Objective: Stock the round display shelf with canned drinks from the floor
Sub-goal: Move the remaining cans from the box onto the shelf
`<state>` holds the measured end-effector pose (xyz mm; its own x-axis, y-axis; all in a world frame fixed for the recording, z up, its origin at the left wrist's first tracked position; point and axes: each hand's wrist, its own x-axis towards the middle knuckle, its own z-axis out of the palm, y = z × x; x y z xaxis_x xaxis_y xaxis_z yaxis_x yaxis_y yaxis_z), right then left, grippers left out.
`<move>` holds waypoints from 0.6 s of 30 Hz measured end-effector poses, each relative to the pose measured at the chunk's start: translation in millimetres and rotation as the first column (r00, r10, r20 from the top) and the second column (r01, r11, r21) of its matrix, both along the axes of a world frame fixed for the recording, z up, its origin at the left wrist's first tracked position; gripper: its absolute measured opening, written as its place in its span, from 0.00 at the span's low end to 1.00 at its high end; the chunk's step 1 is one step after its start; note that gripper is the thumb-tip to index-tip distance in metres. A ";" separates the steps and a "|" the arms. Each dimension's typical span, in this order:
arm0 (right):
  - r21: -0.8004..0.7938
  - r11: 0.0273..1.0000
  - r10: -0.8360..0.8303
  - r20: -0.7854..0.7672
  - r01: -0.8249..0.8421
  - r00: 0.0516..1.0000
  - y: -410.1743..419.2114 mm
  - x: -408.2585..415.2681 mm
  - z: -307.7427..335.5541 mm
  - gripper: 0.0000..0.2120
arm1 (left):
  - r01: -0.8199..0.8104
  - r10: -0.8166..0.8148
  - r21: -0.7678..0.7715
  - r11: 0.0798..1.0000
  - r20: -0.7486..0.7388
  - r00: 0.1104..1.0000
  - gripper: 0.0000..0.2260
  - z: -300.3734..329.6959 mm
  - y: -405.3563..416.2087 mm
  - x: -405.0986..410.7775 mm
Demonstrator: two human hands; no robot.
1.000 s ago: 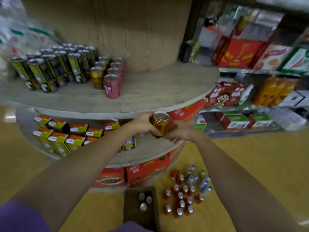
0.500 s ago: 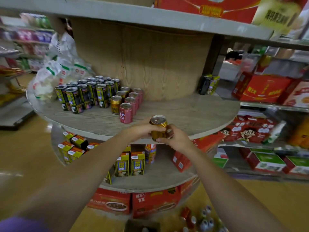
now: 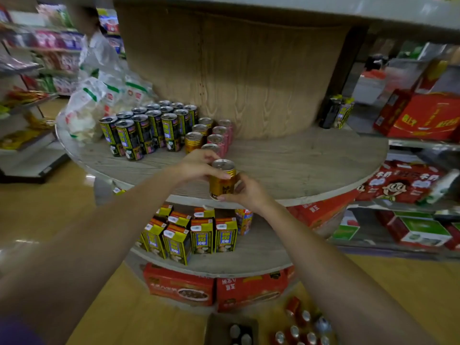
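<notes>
I hold a gold can [image 3: 221,183] upright between both hands over the front edge of the round wooden shelf [image 3: 298,168]. My left hand [image 3: 199,165] grips its top rim from the left; my right hand [image 3: 245,191] pinches its lower right side. Behind it on the shelf stand gold cans [image 3: 193,142], pink cans [image 3: 216,140] and several dark yellow-labelled cans [image 3: 149,128]. Red and silver-topped cans [image 3: 303,327] lie grouped on the floor at the bottom.
A wooden centre column [image 3: 236,70] rises behind the cans. White bags [image 3: 94,105] sit at the shelf's left. The lower tier holds yellow cartons [image 3: 199,235]; red boxes [image 3: 214,287] lie below. A brown box [image 3: 231,329] stands on the floor. A person [image 3: 95,43] stands far left.
My view has risen and moved closer to the shelf. Both hands have carried the gold can upward and forward, from below the shelf's edge to over its front rim.
</notes>
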<state>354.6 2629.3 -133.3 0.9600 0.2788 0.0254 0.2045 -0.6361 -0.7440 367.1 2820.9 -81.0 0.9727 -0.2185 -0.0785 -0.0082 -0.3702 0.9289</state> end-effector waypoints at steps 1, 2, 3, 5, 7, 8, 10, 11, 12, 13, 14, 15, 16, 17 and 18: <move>0.003 1.000 -0.004 -0.009 0.004 1.000 9.8 2.1 -4.7 0.31 | 0.018 -0.018 0.014 1.000 -0.011 1.000 0.23 -1.8 9.6 2.4; 0.008 1.000 -0.005 -0.016 0.005 1.000 24.2 4.1 -9.7 0.31 | 0.036 -0.035 0.033 0.999 -0.019 0.999 0.23 -4.2 22.8 6.5; 0.015 1.000 -0.002 -0.016 0.003 1.000 38.6 5.6 -13.7 0.30 | 0.050 -0.049 0.047 0.998 -0.025 0.999 0.22 -6.4 35.3 10.6; 0.030 1.000 -0.002 -0.006 0.003 1.000 68.6 7.6 -18.7 0.29 | 0.076 -0.074 0.075 0.994 -0.031 0.997 0.22 -14.3 62.0 21.3; 0.017 0.999 -0.044 0.021 0.044 0.999 96.8 11.0 -22.8 0.26 | 0.091 -0.090 0.098 0.991 -0.011 0.996 0.22 -22.2 87.1 34.2; 0.011 0.997 -0.077 0.040 0.077 0.996 109.4 13.8 -25.6 0.25 | 0.090 -0.090 0.087 0.992 0.000 0.996 0.22 -25.5 98.3 40.7; 0.024 0.988 -0.151 0.055 0.150 0.987 130.8 21.0 -28.9 0.24 | 0.100 -0.100 0.037 0.994 -0.001 0.995 0.22 -29.1 116.5 52.5; 0.033 0.982 -0.185 0.057 0.184 0.981 140.2 25.5 -30.5 0.24 | 0.119 -0.119 0.031 0.992 -0.002 0.993 0.23 -30.1 124.6 58.3; 0.040 0.978 -0.208 0.067 0.206 0.976 149.2 29.4 -30.4 0.25 | 0.143 -0.143 0.044 0.989 0.001 0.990 0.23 -30.3 131.9 63.9; 0.038 0.973 -0.229 0.081 0.226 0.970 158.2 32.9 -29.8 0.26 | 0.164 -0.165 0.049 0.985 0.002 0.986 0.22 -30.3 138.6 69.5; 0.031 0.968 -0.250 0.092 0.248 0.964 166.6 36.7 -29.0 0.28 | 0.172 -0.172 0.047 0.984 0.000 0.985 0.23 -30.6 145.3 75.2; 0.024 0.961 -0.277 0.099 0.276 0.956 174.4 39.4 -27.3 0.30 | 0.169 -0.168 0.039 0.985 -0.008 0.986 0.23 -31.4 151.0 81.5; 0.020 0.951 -0.309 0.096 0.309 0.946 180.7 42.7 -26.9 0.31 | 0.157 -0.156 0.043 0.987 -0.021 0.988 0.23 -32.6 155.2 86.9; 0.018 0.941 -0.339 0.086 0.339 0.937 185.7 45.6 -26.4 0.32 | 0.152 -0.150 0.046 0.987 -0.035 0.988 0.23 -34.6 158.5 92.3; 0.017 0.932 -0.362 0.069 0.362 0.929 189.6 48.4 -26.0 0.32 | 0.152 -0.150 0.051 0.987 -0.047 0.988 0.22 -36.3 160.2 96.5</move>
